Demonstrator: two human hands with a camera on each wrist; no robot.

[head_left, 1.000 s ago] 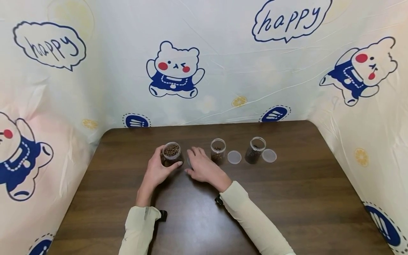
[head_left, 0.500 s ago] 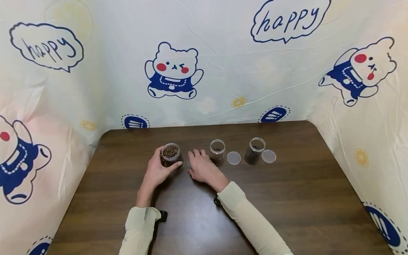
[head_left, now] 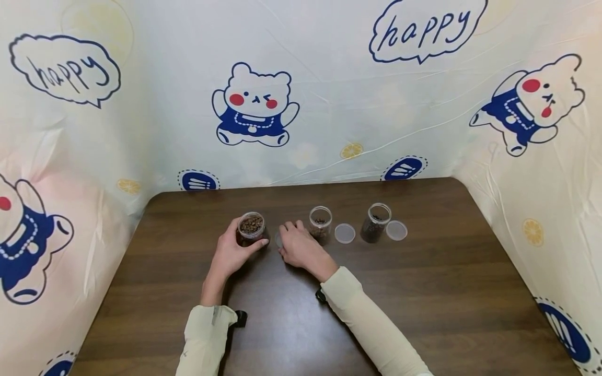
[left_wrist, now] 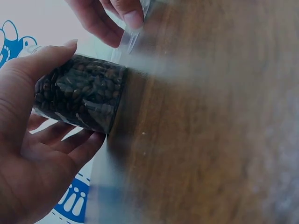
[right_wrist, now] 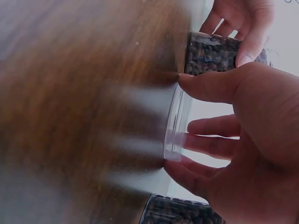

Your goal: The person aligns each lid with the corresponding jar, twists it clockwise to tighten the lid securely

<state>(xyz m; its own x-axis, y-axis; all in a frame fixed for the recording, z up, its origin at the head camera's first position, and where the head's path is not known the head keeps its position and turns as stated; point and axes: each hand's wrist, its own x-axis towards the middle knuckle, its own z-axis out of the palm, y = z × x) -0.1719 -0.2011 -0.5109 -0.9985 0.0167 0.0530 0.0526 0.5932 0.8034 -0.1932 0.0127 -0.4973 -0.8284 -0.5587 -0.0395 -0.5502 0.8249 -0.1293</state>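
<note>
Left hand (head_left: 229, 250) has thumb and fingers wrapped round the left jar (head_left: 251, 225), lots of dark beans in it. Right hand (head_left: 302, 246) is curled round a clear lid (right_wrist: 175, 123) just beside that jar. Head cam mostly loses the lid under the hand; right wrist cam shows its rim between thumb and fingers. Middle jar (head_left: 321, 223) crowds that hand's right side; roomier wood's toward the table's (head_left: 282, 318) near edge, which is cut off.

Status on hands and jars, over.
Left hand grips leftmost jar, lidless. Right hand holds clear lid beside it. Nothing visible between jar and lid.
</note>
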